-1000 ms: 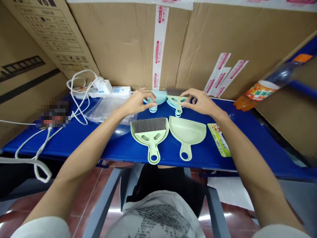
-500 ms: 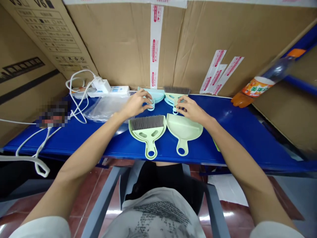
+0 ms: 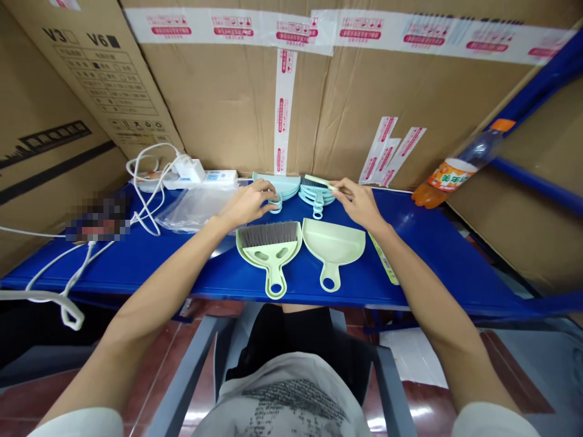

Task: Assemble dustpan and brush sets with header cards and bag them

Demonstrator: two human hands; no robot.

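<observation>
My left hand (image 3: 249, 203) is closed at the ring handles of the stacked blue dustpans (image 3: 285, 184) at the back of the table. In my right hand (image 3: 357, 199) is the handle of a light green brush (image 3: 317, 180), held above a stack of blue brushes (image 3: 317, 197). Nearer the front edge, a green dustpan with a grey-bristled green brush (image 3: 272, 243) lying in it sits left of a bare green dustpan (image 3: 334, 246). Both of their handles point toward me.
Clear plastic bags (image 3: 195, 206) lie left of my left hand, by a white power strip (image 3: 221, 176) and cables. An orange drink bottle (image 3: 449, 176) leans at the right. A green strip (image 3: 385, 261) is under my right forearm. Cardboard boxes (image 3: 218, 103) stand behind.
My right hand has turned the green brush, and its handle now points right instead of toward me. My left hand stays at the blue handles. The view has tilted up slightly.
</observation>
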